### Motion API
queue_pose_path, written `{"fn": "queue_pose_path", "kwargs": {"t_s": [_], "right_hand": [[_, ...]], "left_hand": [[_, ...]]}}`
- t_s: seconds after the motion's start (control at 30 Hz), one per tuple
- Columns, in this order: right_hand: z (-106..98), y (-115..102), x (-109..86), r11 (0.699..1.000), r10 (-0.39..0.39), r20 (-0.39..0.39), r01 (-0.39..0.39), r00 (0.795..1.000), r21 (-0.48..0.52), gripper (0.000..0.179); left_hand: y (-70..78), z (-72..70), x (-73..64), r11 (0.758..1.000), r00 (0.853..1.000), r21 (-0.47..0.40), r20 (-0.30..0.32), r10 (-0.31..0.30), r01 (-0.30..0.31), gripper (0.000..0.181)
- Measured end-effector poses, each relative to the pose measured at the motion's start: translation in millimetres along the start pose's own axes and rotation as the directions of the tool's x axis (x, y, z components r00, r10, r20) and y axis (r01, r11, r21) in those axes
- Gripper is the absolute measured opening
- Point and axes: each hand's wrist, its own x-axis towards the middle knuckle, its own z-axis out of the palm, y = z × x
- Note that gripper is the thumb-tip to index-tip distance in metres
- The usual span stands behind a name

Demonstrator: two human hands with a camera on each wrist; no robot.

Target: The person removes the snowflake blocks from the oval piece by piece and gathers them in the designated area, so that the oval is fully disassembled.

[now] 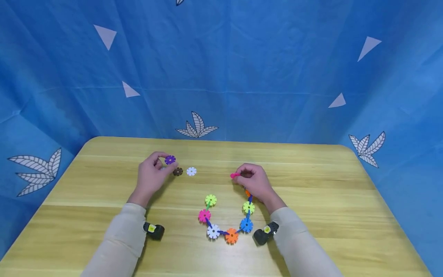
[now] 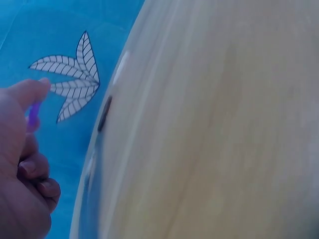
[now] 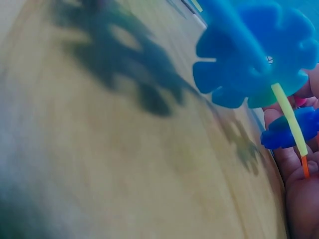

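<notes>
In the head view my left hand (image 1: 152, 177) pinches a purple slotted flower disc (image 1: 170, 159) between thumb and forefinger, raised above the table. Just below it lie a brown disc (image 1: 178, 172) and a white disc (image 1: 191, 171). My right hand (image 1: 255, 182) pinches a pink disc (image 1: 233, 175), seen edge-on, at the upper right end of a curved chain of interlocked discs. Partly covered by that hand is an orange disc (image 1: 247, 193); a yellow-green disc (image 1: 248, 207) follows. The right wrist view shows a blue disc (image 3: 249, 59) of the chain up close.
The chain curves across the wooden table (image 1: 311, 184) through a blue disc (image 1: 246, 225), an orange disc (image 1: 232, 236) and a white disc (image 1: 213, 231). Its left end is a yellow-green disc (image 1: 210, 200). A blue patterned cloth (image 1: 225, 69) hangs behind the table.
</notes>
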Motion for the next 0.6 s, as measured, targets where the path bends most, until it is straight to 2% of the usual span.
{"fn": "queue_pose_path", "kwargs": {"t_s": [0.27,0.43,0.6], "right_hand": [[1.1,-5.5,-1.2,1.000,0.001,-0.010,-0.001,1.000,-0.012,0.006],[1.3,-5.4,-1.7,1.000,0.002,-0.013,-0.002,1.000,-0.015,0.006],[1.0,-3.6,-1.4,1.000,-0.001,-0.016,0.001,1.000,-0.015,0.006]], "left_hand": [[-10.9,-12.9,-1.8,0.998,0.999,0.029,-0.023,-0.047,0.047,0.041],[-17.6,-18.8,-3.9,0.992,0.996,0.095,-0.037,-0.084,0.087,0.040],[-23.9,-23.9,-5.6,0.983,0.995,0.160,-0.048,-0.084,0.091,0.040]]}}
